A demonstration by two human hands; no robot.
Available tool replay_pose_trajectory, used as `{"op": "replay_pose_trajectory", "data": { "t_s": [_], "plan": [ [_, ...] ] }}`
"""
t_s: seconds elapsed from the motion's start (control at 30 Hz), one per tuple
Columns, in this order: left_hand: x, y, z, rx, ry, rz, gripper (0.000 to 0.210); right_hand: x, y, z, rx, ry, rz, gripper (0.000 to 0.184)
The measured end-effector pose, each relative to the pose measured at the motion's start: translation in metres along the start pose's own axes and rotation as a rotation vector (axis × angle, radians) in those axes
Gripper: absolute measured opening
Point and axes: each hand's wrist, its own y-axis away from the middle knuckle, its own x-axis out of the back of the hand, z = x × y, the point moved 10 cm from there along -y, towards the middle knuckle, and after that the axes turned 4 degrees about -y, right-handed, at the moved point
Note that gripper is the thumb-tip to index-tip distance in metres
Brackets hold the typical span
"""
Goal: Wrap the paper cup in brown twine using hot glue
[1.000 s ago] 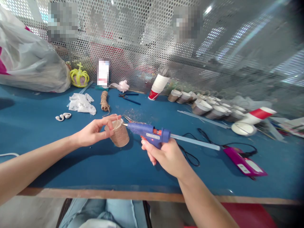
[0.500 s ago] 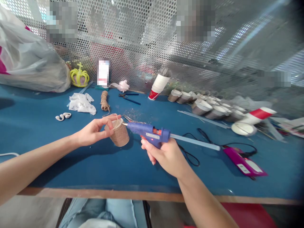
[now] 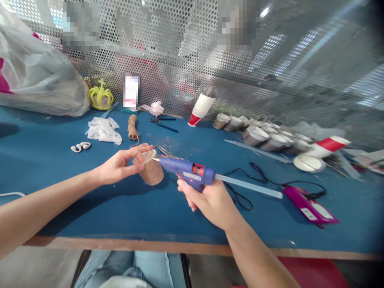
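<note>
My left hand (image 3: 127, 162) is closed on the rim of a small paper cup (image 3: 152, 174) wrapped in brown twine, which tilts above the table. A loose strand of twine shows by the fingers at the rim. My right hand (image 3: 207, 198) grips a blue glue gun (image 3: 192, 170) by its handle, with a long clear glue stick (image 3: 252, 186) out of its back. The nozzle points left, at or very near the cup's rim; I cannot tell whether it touches. Scissors (image 3: 165, 151) lie partly hidden behind the gun.
Behind the cup lie a twine bundle (image 3: 132, 128), pliers (image 3: 164, 123), white crumpled plastic (image 3: 104, 131) and white earbuds (image 3: 80, 147). Stacked paper cups (image 3: 201, 110) lean at the mesh. Wrapped cups (image 3: 255, 136) crowd the right. A black cord (image 3: 244, 202) runs to a purple power strip (image 3: 312, 206).
The glue gun's back end has dipped slightly, and its glue stick with it. The nozzle stays at the cup's rim. My left hand and the cup have hardly moved.
</note>
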Motion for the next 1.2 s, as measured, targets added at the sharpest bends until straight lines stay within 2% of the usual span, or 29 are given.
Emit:
{"op": "replay_pose_trajectory", "data": {
  "t_s": [0.23,0.6,0.9,1.1,1.2],
  "plan": [
    [0.0,0.0,0.001,0.0,0.01,0.002,0.025,-0.003,0.0,0.003,-0.026,-0.036,-0.012,0.022],
    [0.001,0.001,0.0,-0.011,0.013,-0.002,0.025,0.007,-0.011,-0.004,0.04,-0.01,0.028,0.028],
    [0.0,0.001,0.0,0.009,0.008,-0.001,0.025,0.007,-0.016,0.001,0.004,-0.029,0.038,0.031],
    [0.002,0.001,-0.003,0.006,0.011,0.002,0.021,0.007,-0.022,0.008,-0.042,-0.195,-0.017,0.027],
    [0.001,0.002,-0.001,-0.026,-0.002,-0.006,0.018,0.021,-0.035,0.022,-0.116,-0.323,0.003,0.026]
  ]
}}
